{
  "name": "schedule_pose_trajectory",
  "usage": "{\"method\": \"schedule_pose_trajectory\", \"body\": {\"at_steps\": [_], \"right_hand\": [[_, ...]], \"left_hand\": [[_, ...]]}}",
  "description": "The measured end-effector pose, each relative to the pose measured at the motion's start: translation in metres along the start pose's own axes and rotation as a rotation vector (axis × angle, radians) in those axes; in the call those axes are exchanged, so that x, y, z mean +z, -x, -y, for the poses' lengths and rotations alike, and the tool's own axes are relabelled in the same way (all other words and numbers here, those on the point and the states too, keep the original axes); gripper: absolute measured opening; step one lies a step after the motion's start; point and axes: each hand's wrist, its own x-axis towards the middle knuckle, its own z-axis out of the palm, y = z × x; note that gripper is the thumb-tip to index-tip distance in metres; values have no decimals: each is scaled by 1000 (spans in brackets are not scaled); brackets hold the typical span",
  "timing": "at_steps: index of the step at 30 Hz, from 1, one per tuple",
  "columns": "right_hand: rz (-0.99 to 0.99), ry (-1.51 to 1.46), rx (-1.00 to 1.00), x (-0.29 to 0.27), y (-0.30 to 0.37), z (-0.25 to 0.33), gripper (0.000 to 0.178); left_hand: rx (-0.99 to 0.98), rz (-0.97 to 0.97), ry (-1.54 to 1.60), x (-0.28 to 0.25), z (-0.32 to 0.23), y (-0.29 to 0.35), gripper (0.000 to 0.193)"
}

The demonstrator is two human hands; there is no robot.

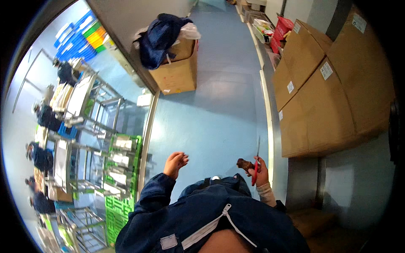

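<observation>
My right hand (262, 172) is closed round a red-handled tool (254, 173) with a thin, pointed metal blade directed away from me; whether it is a knife or closed scissors I cannot tell. A dark brown, lumpy piece (244, 165) juts out to the left from the same hand. My left hand (175, 165) hangs over the blue floor with its fingers curled in, and nothing shows in it. Both arms are in front of my dark blue zipped jacket (202, 211), well apart from each other.
Ahead on the left stands a cardboard box (179, 76) topped with dark blue cloth (161, 40). Large stacked cartons (318, 111) line the right, with a red crate (282, 33) beyond. Through the left opening, several people work at metal tables (80, 99) beside green pallets (120, 206).
</observation>
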Motion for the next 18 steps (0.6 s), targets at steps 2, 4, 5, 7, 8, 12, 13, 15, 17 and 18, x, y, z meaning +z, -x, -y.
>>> {"method": "schedule_pose_trajectory", "body": {"at_steps": [2, 4, 5, 7, 8, 12, 13, 15, 17, 18], "right_hand": [[-56, 36, -28, -13, -43, 9, 59], [-161, -40, 10, -26, -88, 9, 58], [-189, 10, 23, -35, -113, 3, 57], [-217, 41, 49, -48, -173, 6, 56], [-224, 57, 62, -52, -204, 8, 56], [-270, 5, 93, -66, -338, 31, 56], [-258, 1, 124, -63, -377, 37, 57], [-207, -6, 155, -51, -462, 57, 58], [-128, 19, 149, -32, -538, 83, 58], [-85, 39, 130, -22, -575, 94, 59]], "left_hand": [[-47, 188, -68, 49, -36, -65, 20], [3, 334, -226, 106, -76, -119, 23], [19, 365, -268, 127, -91, -151, 24], [40, 403, -339, 163, -108, -207, 26], [21, 413, -343, 172, -115, -233, 25], [-96, 428, -379, 204, -139, -353, 25], [-83, 401, -402, 200, -154, -370, 25], [-29, 330, -443, 192, -191, -413, 26], [18, 212, -407, 181, -222, -450, 24], [12, 130, -409, 177, -236, -468, 23]]}}
